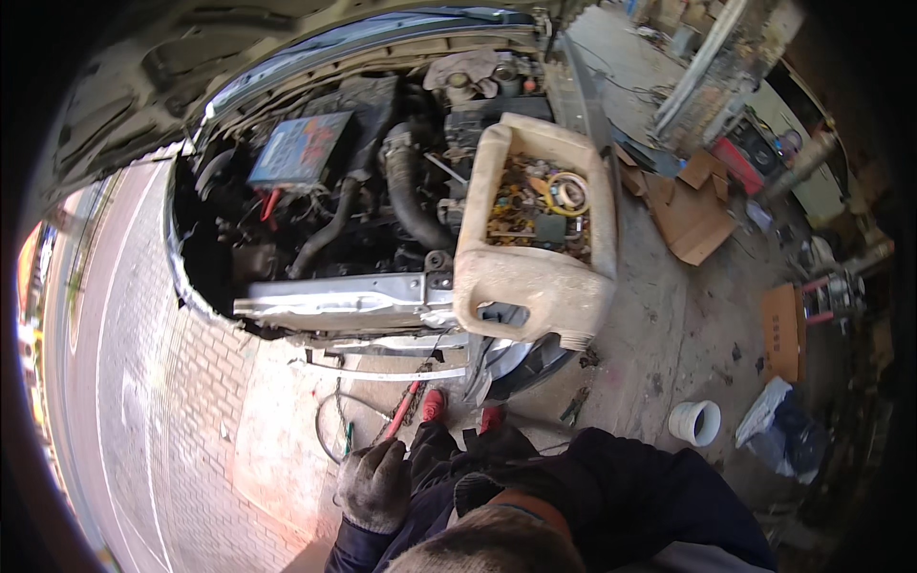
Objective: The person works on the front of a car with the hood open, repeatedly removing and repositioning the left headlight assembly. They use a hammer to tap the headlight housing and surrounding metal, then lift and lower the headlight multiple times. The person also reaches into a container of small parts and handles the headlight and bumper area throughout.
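My left hand [374, 485], in a grey knit work glove, is low at my left side with its fingers curled closed. A red bar [403, 409] runs up to its fingertips in the picture; whether the hand grips it I cannot tell. A large grey-brown knit glove with an orange band, my right hand [487, 546], is close in at the bottom edge; its fingers are hidden. Ahead is a car's open engine bay [382, 229]. On its right front corner sits a cut-open beige plastic jug [535, 286], filled with small hardware and a yellow-white tape roll [570, 194].
A blue-topped battery [301, 148] and a black intake hose [413, 186] are in the bay, under the raised hood [143, 76]. A cable loop [325, 420] and a chain lie on the floor. Rightward are cardboard [693, 210], a white bucket [694, 423] and a plastic bag [783, 435].
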The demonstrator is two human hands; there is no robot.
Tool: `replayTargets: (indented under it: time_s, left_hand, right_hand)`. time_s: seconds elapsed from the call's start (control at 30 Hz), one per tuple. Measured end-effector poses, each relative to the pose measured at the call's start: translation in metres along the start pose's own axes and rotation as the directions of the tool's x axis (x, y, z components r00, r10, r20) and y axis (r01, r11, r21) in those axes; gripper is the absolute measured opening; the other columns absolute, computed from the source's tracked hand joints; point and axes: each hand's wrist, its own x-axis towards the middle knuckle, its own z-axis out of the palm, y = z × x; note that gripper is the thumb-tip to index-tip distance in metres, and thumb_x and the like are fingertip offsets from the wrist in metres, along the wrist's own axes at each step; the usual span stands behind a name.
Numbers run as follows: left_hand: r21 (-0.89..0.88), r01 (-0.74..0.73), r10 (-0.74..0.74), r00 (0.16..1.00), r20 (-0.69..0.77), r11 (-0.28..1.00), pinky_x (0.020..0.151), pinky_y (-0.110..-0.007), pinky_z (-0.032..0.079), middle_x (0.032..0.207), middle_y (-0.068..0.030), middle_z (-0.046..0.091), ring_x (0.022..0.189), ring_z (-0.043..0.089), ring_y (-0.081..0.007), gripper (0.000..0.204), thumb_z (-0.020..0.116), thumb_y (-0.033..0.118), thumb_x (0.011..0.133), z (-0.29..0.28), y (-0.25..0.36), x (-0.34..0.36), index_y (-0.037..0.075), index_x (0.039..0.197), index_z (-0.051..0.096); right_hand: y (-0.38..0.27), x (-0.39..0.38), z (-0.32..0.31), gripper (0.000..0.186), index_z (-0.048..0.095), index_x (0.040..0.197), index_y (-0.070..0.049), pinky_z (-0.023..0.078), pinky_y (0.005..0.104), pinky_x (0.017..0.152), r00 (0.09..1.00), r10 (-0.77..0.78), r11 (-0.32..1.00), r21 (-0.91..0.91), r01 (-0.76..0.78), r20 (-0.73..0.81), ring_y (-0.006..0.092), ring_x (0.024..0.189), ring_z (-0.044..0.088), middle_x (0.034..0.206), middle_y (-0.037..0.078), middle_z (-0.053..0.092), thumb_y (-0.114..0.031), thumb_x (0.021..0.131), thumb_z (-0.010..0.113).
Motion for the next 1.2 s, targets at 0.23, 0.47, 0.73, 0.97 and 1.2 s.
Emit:
replayTargets:
  time_s: [0.23, 0.47, 0.73, 0.97, 1.2]
  left_hand:
    - [0.024, 0.178, -0.176, 0.982, -0.062, 0.984, 0.076, -0.048, 0.058, 0.111, -0.0103, 0.077, 0.091, 0.073, -0.0351, 0.043, 0.085, 0.006, 0.076, -0.012, 0.002, -0.037, 0.011, 0.117, 0.074]
    - [0.025, 0.16, -0.157, 0.983, -0.096, 0.987, 0.077, -0.049, 0.058, 0.111, -0.0106, 0.076, 0.093, 0.072, -0.0347, 0.043, 0.084, 0.008, 0.076, -0.031, -0.033, -0.039, 0.01, 0.118, 0.074]
    - [-0.019, 0.118, -0.119, 0.99, -0.078, 0.993, 0.079, -0.048, 0.059, 0.114, -0.0114, 0.077, 0.093, 0.073, -0.0346, 0.044, 0.081, 0.003, 0.076, -0.064, -0.095, -0.034, 0.008, 0.12, 0.074]
    - [-0.025, 0.124, -0.125, 0.988, -0.086, 0.992, 0.079, -0.048, 0.059, 0.115, -0.0122, 0.077, 0.093, 0.073, -0.0347, 0.044, 0.082, 0.005, 0.078, -0.089, -0.142, -0.046, 0.008, 0.122, 0.074]
    - [-0.022, 0.139, -0.14, 0.986, -0.087, 0.99, 0.08, -0.048, 0.058, 0.116, -0.0114, 0.077, 0.094, 0.072, -0.0347, 0.048, 0.083, 0.007, 0.078, -0.108, -0.177, -0.066, 0.009, 0.126, 0.072]
  right_hand:
    - [0.061, -0.003, -0.026, 0.017, 0.076, 0.109, -0.001, 0.055, 0.043, 0.085, 0.911, 0.404, 0.914, 0.006, -0.405, -0.083, 0.0322, 0.095, 0.072, 0.103, 0.012, 0.075, -0.018, 0.105, 0.076]
    - [0.115, 0.017, -0.049, 0.017, 0.075, 0.11, -0.001, 0.054, 0.0433, 0.087, 0.809, 0.558, 0.822, -0.008, -0.569, -0.182, 0.0321, 0.097, 0.071, 0.104, 0.011, 0.074, -0.018, 0.105, 0.076]
    - [0.166, 0.048, -0.059, 0.017, 0.075, 0.111, -0.002, 0.053, 0.0436, 0.09, 0.756, 0.597, 0.781, -0.023, -0.625, -0.268, 0.0321, 0.099, 0.071, 0.105, 0.011, 0.074, -0.017, 0.105, 0.076]
    - [0.203, 0.07, -0.06, 0.017, 0.075, 0.111, -0.002, 0.053, 0.0439, 0.093, 0.732, 0.606, 0.764, -0.027, -0.644, -0.313, 0.032, 0.101, 0.071, 0.106, 0.011, 0.074, -0.017, 0.105, 0.075]
    - [0.228, 0.086, -0.051, 0.016, 0.074, 0.112, -0.002, 0.052, 0.0441, 0.096, 0.728, 0.608, 0.762, -0.023, -0.647, -0.317, 0.032, 0.103, 0.07, 0.107, 0.01, 0.074, -0.017, 0.105, 0.075]
